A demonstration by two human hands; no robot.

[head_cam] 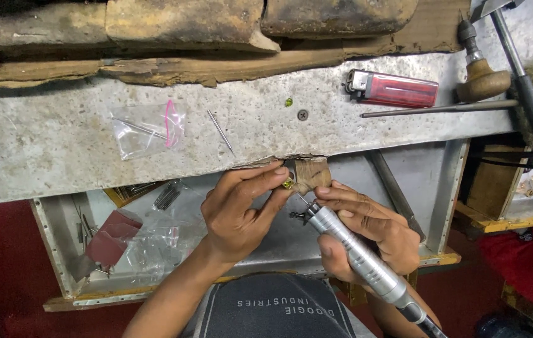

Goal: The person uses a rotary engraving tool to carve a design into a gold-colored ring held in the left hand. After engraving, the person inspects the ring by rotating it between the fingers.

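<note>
My left hand (241, 209) pinches a small yellow-green piece (287, 183) between thumb and forefinger, pressed against a wooden bench pin (312, 172) that juts from the bench edge. My right hand (366, 228) grips a silver rotary handpiece (357, 250) like a pen. Its thin bit points up toward the small piece. Whether the bit touches the piece I cannot tell.
On the grey worn bench top (60, 150) lie a clear plastic bag (147, 128), a needle-like tool (221, 133), a tiny green stone (288, 101), a red lighter (393, 89), a wooden-handled tool (480, 78) and a metal rod (441, 109). A metal tray (50, 244) below holds bags and red paper.
</note>
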